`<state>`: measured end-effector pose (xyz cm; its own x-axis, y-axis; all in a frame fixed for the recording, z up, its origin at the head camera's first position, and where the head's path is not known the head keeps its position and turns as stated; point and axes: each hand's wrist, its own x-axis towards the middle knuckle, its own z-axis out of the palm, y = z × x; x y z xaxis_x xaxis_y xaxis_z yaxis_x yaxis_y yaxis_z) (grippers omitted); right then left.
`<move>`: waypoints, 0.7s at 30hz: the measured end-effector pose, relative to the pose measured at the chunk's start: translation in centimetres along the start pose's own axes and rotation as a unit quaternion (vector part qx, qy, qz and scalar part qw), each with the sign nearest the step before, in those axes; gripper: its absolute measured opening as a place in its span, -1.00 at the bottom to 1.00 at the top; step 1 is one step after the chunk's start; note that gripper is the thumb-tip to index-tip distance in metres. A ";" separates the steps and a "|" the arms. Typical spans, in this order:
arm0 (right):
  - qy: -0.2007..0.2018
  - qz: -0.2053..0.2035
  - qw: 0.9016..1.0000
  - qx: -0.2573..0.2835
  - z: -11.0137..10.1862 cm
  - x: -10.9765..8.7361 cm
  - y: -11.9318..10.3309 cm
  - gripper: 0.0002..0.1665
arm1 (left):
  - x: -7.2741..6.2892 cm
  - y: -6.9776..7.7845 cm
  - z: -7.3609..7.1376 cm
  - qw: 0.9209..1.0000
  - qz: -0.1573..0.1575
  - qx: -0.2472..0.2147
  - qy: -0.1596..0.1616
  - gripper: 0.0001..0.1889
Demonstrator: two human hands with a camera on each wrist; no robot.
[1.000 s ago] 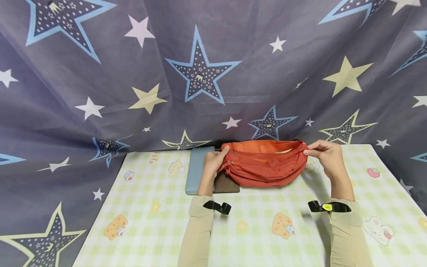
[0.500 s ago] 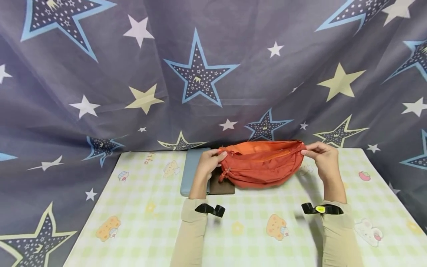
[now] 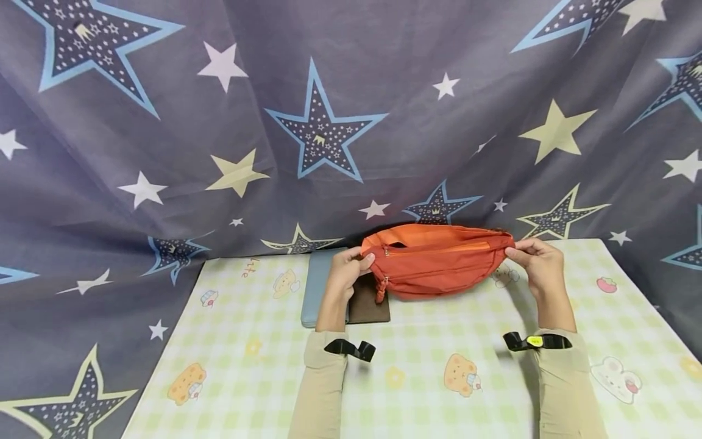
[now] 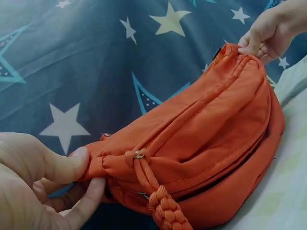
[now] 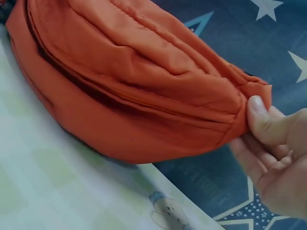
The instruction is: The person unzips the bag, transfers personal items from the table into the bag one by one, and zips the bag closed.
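Both my hands are gripping the red-orange bag (image 3: pixel 439 263), one at each end, and I'm holding it out sideways over the far part of the table (image 3: pixel 408 408), right in front of the starry curtain (image 3: pixel 395 164). My left hand (image 3: pixel 343 274) is pinching the left end, thumb pressing on the front, fingers closing in from behind. Across at the other end, my right hand (image 3: pixel 542 263) is doing just the same, thumb lying on the front, fingers bending in behind the fabric. The bag's front is facing me, its belly curving downward; whether the underside is touching the cloth, I can't quite tell from here. A braided cord (image 4: pixel 168 206) is dangling from a zip near my left thumb. Beside that hand, a blue wallet (image 3: pixel 316 299) is lying flat on the checked cloth, and next to it a brown wallet (image 3: pixel 370 306) is sticking out from under the bag's left end. Black straps (image 3: pixel 351 349) are sitting over my beige sleeves (image 3: pixel 318 393).
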<state>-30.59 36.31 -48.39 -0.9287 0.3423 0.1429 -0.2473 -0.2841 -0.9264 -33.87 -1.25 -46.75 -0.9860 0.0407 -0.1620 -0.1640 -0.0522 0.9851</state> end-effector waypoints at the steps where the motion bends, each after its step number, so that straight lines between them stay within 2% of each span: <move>1: -0.010 0.008 1.000 -0.010 -0.2 0.0 0.0 -0.63 | 0.0 -0.1 0.0 1.000 0.001 -0.003 -0.003 -0.75; 5: -0.050 0.045 0.997 -0.047 -1.2 0.0 -0.1 -0.70 | 0.1 -0.1 -0.2 1.000 0.008 -0.003 -0.022 -0.75; 7: -0.071 0.061 0.992 -0.084 -1.7 0.0 -0.6 -0.73 | 0.2 0.1 -0.4 0.999 0.006 -0.001 -0.036 -0.75; 10: -0.103 0.090 0.979 -0.150 -2.4 0.0 -1.5 -0.75 | 0.1 0.5 -0.8 0.998 -0.006 0.001 -0.056 -0.73; 12: -0.123 0.113 0.966 -0.198 -2.7 -0.1 -2.1 -0.77 | -0.1 0.6 -0.9 0.998 -0.022 -0.002 -0.066 -0.71; 17: -0.155 0.167 0.940 -0.252 -3.3 -0.2 -2.6 -0.84 | -0.6 0.4 -0.9 0.995 -0.050 -0.002 -0.083 -0.67; 21: -0.167 0.180 0.936 -0.251 -3.2 -0.2 -2.8 -0.77 | -0.8 0.4 -0.8 0.994 -0.053 -0.005 -0.096 -0.66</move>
<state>-28.78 39.94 -46.92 -0.9820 -0.0180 -0.1878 0.1826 0.1592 -0.9702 -33.21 -2.06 -46.27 -0.9392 0.2358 -0.2498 -0.2679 -0.0476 0.9623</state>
